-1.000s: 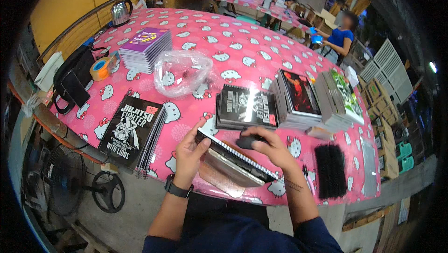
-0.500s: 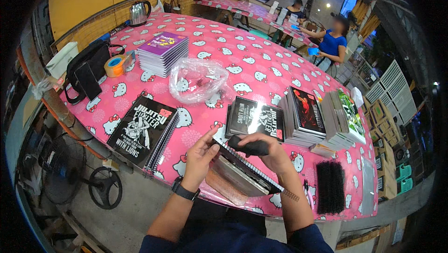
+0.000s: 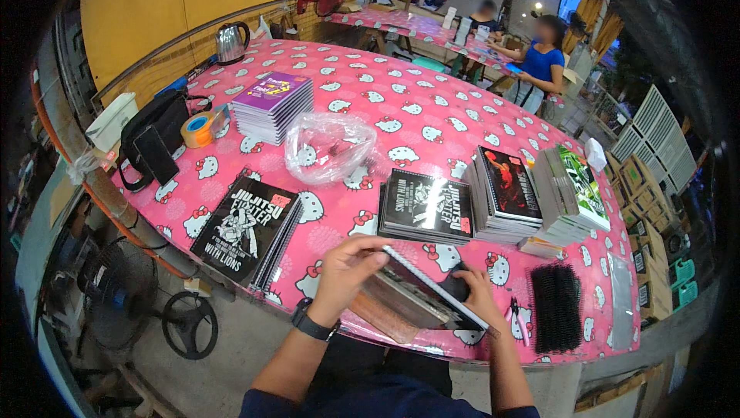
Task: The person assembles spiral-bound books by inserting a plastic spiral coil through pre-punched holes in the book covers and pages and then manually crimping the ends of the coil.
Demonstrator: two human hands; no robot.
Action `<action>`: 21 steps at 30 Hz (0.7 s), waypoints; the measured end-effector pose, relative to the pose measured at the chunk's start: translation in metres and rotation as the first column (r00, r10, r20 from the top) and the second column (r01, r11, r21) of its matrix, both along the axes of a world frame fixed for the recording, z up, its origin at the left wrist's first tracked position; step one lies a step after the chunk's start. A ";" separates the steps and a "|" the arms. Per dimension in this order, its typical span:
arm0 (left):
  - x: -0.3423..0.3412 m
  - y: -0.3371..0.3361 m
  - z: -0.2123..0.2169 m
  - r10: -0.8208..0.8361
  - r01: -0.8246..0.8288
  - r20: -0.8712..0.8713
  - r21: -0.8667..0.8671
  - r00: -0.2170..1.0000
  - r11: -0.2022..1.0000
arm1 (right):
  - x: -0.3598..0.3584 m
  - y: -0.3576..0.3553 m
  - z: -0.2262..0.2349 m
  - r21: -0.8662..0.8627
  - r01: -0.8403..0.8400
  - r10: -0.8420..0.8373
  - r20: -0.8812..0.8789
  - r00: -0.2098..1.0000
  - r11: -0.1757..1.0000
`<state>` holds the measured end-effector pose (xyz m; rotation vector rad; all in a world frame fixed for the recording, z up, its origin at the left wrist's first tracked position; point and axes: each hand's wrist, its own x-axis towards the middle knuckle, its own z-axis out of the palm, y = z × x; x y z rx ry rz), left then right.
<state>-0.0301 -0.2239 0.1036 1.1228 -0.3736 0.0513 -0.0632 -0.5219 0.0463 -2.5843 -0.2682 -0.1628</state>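
Note:
My left hand [image 3: 348, 271] pinches the upper left corner of a spiral notebook [image 3: 433, 281], which is tilted up on edge with its bound white edge on top. Behind the notebook's right part is my right hand [image 3: 481, 301], its fingers curled at a soft-looking black thing [image 3: 453, 285] of a kind I cannot make out. It may be held or worn on the fingers. Under the notebook, at the table's near edge, lies a brown wooden board [image 3: 385, 315]. Pink-handled pliers [image 3: 518, 324] and a bunch of black binding coils [image 3: 555, 308] lie right of my right hand.
Black notebooks are stacked at left [image 3: 245, 234] and centre [image 3: 425, 206]; further notebook stacks [image 3: 507, 187] stand at right. A clear plastic bag [image 3: 330, 148], purple-covered books [image 3: 271, 94], orange tape [image 3: 199, 129] and a black bag [image 3: 154, 136] are farther back. Two people sit or stand beyond.
My right hand has slid from the notebook's middle down toward its right end, with the black thing. The notebook has shifted slightly right, and the whole view has moved a little.

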 end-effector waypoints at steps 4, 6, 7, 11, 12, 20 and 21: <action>-0.021 -0.034 0.042 -0.095 0.009 0.304 0.275 0.948 0.962 | -0.029 -0.002 0.072 0.205 0.044 -0.079 0.166 0.983 0.978; -0.032 -0.046 0.061 -0.096 -0.092 0.490 0.345 0.867 0.934 | -0.048 0.046 0.128 0.678 -0.086 0.014 0.111 0.994 0.730; -0.037 -0.052 0.062 -0.099 -0.091 0.505 0.337 0.857 0.937 | -0.057 0.062 0.138 0.689 -0.088 0.026 0.100 0.995 0.719; -0.045 -0.061 0.061 -0.077 -0.103 0.502 0.320 0.861 0.942 | -0.066 0.082 0.148 0.544 -0.098 -0.054 0.257 0.965 0.833; -0.046 -0.061 0.060 -0.064 -0.117 0.500 0.323 0.864 0.939 | -0.065 0.084 0.148 0.578 -0.099 -0.072 0.266 0.961 0.810; -0.052 -0.051 0.055 -0.029 -0.094 0.414 0.273 0.910 0.958 | -0.059 0.089 0.149 0.215 -0.148 0.034 0.460 0.887 0.965; -0.053 -0.050 0.055 -0.012 -0.077 0.344 0.246 0.939 0.966 | -0.059 0.093 0.151 0.209 -0.151 0.040 0.456 0.889 0.966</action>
